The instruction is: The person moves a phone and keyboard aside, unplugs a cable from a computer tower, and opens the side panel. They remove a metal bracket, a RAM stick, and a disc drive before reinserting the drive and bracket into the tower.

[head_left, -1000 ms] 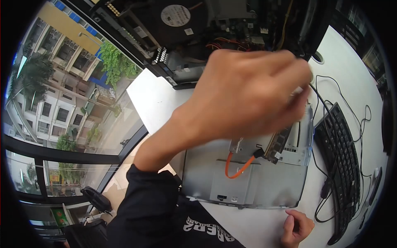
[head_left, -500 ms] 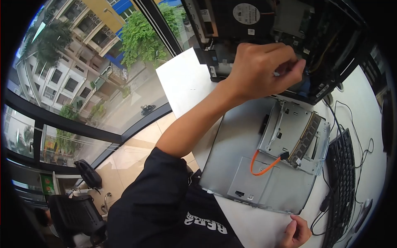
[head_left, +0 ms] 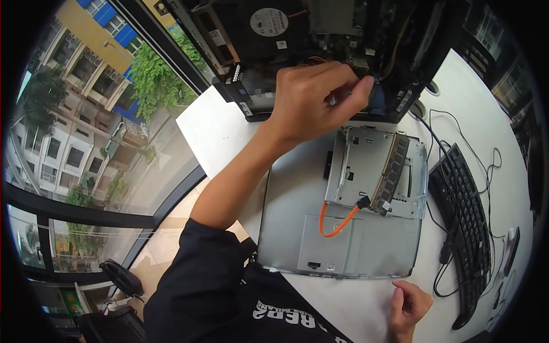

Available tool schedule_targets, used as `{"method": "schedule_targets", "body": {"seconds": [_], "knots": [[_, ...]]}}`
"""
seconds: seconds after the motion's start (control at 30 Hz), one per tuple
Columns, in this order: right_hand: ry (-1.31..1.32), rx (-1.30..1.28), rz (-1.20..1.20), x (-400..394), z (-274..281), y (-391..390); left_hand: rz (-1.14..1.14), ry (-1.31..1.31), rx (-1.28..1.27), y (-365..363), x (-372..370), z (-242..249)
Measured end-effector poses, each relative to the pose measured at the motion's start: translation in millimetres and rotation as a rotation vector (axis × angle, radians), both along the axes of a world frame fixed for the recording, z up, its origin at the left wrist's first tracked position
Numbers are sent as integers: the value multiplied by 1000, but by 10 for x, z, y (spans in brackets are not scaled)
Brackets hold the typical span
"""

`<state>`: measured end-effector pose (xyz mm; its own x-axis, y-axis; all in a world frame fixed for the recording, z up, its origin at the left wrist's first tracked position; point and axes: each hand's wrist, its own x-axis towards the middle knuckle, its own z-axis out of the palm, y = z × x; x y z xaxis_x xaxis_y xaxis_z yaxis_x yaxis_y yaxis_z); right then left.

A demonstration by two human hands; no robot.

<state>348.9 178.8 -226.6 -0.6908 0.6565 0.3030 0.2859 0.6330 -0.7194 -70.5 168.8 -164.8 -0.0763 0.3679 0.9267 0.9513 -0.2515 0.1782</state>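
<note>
My left hand point(head_left: 320, 100) reaches into an open black computer case point(head_left: 257, 111), in front of its round-labelled fan point(head_left: 269, 22). Thumb and fingers are pinched together; a small pale spot shows between them, too small to name. Below the case lies a grey metal side panel point(head_left: 286, 200). On it rests a metal drive bracket point(head_left: 357, 151), with a memory module point(head_left: 391, 177) lying across it and an orange cable with a black plug point(head_left: 329, 233) beside it. My right hand point(head_left: 410, 304) is loosely curled near the panel's lower right corner, with nothing visible in it.
A black keyboard point(head_left: 463, 223) lies on the white table point(head_left: 220, 134) at the right, among several black cables. A window point(head_left: 97, 166) runs along the left. On the floor behind are a black bag point(head_left: 121, 277) and a black chair point(head_left: 114, 327).
The camera view has shifted, so the case, panel and keyboard appear further left. My left hand stays pinched inside the case, and my right hand stays by the panel's corner.
</note>
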Motion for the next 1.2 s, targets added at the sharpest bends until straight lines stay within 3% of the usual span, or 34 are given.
{"method": "schedule_targets", "body": {"seconds": [0.67,1.03,1.1,1.2], "knots": [[76,49,41,-84,46,13,141,-113,198,-21,-26,110],[59,66,74,-81,53,-5,224,-6,522,-322,-49,395],[70,105,87,-115,36,-35,196,-48,458,-357,76,393],[5,273,218,-68,9,-25,247,125,221,-342,84,224]]}}
